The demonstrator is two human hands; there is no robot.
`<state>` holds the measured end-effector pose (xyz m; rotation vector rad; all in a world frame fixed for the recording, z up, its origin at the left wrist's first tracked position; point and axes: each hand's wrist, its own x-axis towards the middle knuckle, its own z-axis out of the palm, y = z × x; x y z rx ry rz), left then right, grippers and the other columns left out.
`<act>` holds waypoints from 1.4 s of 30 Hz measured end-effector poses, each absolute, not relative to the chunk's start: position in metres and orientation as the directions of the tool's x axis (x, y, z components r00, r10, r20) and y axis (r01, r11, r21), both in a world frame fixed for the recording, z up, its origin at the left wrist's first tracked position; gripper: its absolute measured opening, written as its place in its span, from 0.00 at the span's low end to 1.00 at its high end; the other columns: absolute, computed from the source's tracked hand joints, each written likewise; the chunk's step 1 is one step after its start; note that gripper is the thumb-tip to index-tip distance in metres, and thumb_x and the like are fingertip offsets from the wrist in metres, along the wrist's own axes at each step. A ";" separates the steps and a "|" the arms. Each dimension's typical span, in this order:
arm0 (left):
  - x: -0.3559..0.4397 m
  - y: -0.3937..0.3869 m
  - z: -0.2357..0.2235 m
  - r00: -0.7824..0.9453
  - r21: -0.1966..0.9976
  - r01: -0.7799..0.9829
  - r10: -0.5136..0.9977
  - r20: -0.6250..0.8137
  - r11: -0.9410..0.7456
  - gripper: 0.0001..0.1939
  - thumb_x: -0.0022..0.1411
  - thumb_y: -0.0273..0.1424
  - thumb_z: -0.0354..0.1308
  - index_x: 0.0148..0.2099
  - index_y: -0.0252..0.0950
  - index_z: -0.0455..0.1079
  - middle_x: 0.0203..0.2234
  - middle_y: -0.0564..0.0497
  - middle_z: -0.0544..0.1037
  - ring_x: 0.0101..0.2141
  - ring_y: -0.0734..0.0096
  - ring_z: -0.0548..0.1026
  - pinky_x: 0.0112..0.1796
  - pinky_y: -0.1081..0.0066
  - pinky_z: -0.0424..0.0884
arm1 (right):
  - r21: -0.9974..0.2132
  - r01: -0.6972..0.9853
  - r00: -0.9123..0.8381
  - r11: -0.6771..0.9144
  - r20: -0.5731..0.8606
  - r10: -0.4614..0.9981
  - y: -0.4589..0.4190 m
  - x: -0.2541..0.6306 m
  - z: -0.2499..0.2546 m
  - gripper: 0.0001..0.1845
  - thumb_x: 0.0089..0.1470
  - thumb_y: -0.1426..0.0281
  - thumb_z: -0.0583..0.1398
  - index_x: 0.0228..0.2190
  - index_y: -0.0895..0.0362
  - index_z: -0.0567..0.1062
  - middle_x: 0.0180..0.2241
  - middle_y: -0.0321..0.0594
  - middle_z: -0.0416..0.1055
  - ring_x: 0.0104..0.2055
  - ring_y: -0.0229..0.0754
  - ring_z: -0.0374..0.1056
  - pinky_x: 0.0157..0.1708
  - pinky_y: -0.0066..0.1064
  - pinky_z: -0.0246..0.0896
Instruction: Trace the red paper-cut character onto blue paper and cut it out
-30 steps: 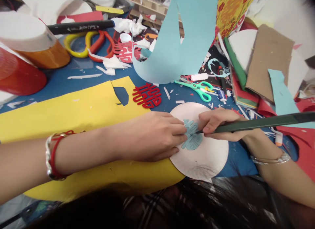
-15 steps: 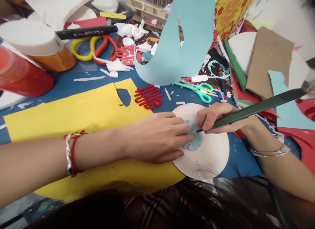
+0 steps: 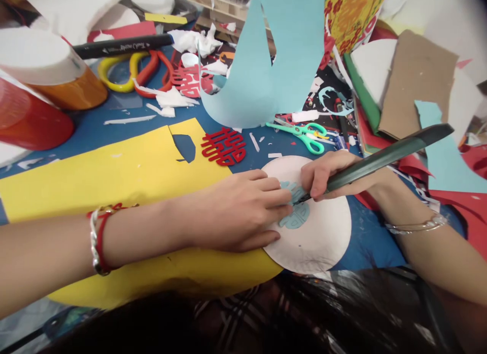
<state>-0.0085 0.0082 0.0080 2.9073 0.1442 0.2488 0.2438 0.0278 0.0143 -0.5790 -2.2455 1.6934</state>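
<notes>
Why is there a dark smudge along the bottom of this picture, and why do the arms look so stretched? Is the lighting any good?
In the head view, the dark blurred band along the bottom looks like out-of-focus hair close to the lens; wide-angle distortion stretches the left forearm toward the frame edge; the light is soft and even, with no harsh glare on the right hand or dark green knife.

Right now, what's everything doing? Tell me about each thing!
left hand, pressing on the blue paper shape
right hand, gripping the craft knife
craft knife, tip at the blue paper shape
blue paper shape, lying on the white paper circle
yellow paper, flat, with a hole cut out
green scissors, lying shut
red paper shape, lying flat
</notes>
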 end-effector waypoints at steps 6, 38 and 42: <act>-0.008 0.009 0.008 0.980 0.225 0.079 0.117 0.160 -0.971 0.17 0.64 0.35 0.47 0.48 0.32 0.69 0.40 0.45 0.72 0.41 0.60 0.69 0.44 0.61 0.63 | -0.959 0.135 -0.884 0.250 -0.003 0.468 0.029 0.245 0.013 0.10 0.48 0.82 0.61 0.32 0.57 0.75 0.30 0.37 0.72 0.34 0.35 0.70 0.34 0.26 0.68; -0.014 0.006 0.006 0.874 0.324 0.144 0.274 0.402 -0.935 0.14 0.62 0.33 0.51 0.48 0.34 0.68 0.45 0.40 0.67 0.42 0.59 0.69 0.42 0.60 0.68 | -0.934 0.350 -0.678 -0.076 -0.308 0.667 -0.001 0.242 0.036 0.17 0.57 0.65 0.53 0.44 0.55 0.75 0.45 0.41 0.73 0.43 0.41 0.68 0.43 0.33 0.62; -0.013 0.009 0.009 0.603 0.736 0.189 0.669 0.435 -0.649 0.15 0.57 0.34 0.57 0.45 0.33 0.62 0.43 0.41 0.68 0.44 0.64 0.69 0.43 0.62 0.69 | -0.979 0.205 -0.614 -0.010 -0.137 0.777 -0.005 0.232 0.036 0.18 0.57 0.63 0.53 0.43 0.55 0.76 0.44 0.41 0.74 0.40 0.43 0.68 0.43 0.34 0.62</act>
